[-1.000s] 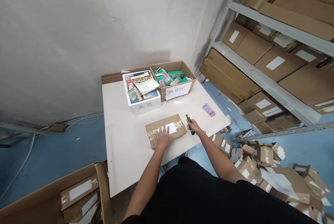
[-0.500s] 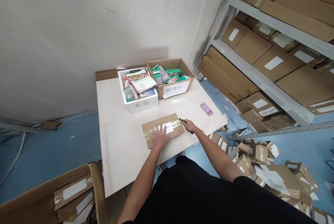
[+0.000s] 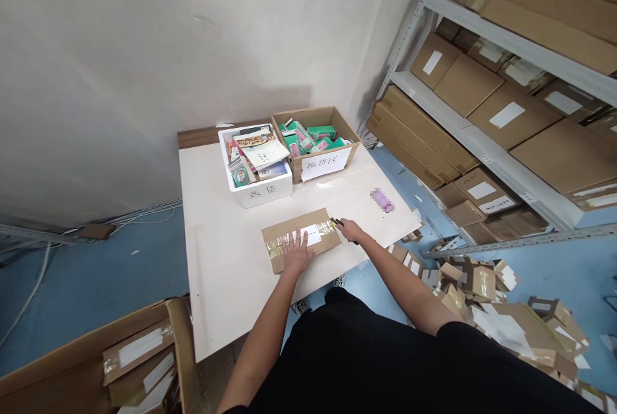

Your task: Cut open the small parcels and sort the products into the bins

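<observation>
A flat cardboard box [image 3: 284, 229] with clear tape and a white label lies on the white table [image 3: 216, 292]. My left hand [image 3: 295, 254] rests on its top with the fingers spread, partly over the label. My right hand [image 3: 351, 231] is closed around a black and yellow utility knife [image 3: 338, 222]. The knife's front end is at the taped right end of the box; whether the blade touches the tape is too small to tell.
Behind stand a white foam bin [image 3: 263, 194] of booklets and a cardboard bin [image 3: 344, 125] of green and pink boxes. A pixelated purple item [image 3: 382, 200] lies right. Shelving [image 3: 501, 28] holds cartons; discarded boxes [image 3: 482, 282] cover the floor. A large carton [image 3: 186, 350] stands at lower left.
Hardly anything differs. My right hand and the knife have shifted very slightly at the box's right end; my left hand stays on the box.
</observation>
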Motion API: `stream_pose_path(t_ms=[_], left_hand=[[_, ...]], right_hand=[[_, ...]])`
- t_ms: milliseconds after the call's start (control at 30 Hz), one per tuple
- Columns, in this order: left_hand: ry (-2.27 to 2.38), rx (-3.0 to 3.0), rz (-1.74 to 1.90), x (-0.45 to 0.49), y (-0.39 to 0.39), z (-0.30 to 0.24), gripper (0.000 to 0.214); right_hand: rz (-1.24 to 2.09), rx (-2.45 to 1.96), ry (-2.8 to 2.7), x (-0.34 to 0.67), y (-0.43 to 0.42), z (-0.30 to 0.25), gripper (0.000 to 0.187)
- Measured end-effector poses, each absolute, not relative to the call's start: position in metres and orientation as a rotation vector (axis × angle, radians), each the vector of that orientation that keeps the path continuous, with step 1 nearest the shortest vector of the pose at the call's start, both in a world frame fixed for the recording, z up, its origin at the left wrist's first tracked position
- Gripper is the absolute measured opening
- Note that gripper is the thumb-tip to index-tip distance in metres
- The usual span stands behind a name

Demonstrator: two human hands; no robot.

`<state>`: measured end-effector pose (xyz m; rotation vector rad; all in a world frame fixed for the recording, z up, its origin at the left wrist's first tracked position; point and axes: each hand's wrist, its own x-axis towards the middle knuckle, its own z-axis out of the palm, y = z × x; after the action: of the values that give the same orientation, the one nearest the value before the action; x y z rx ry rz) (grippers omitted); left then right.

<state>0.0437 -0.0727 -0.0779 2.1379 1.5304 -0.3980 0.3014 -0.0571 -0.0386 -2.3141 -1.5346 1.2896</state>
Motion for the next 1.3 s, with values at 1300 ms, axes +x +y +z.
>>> stream_pose_path(t_ms=[1300], left_hand=[[1.831,1.904,-0.268,-0.021,-0.034,-0.055,0.063]], right_hand=[[0.843,-2.58,-1.149,0.242,0.02,-0.058,0.068]])
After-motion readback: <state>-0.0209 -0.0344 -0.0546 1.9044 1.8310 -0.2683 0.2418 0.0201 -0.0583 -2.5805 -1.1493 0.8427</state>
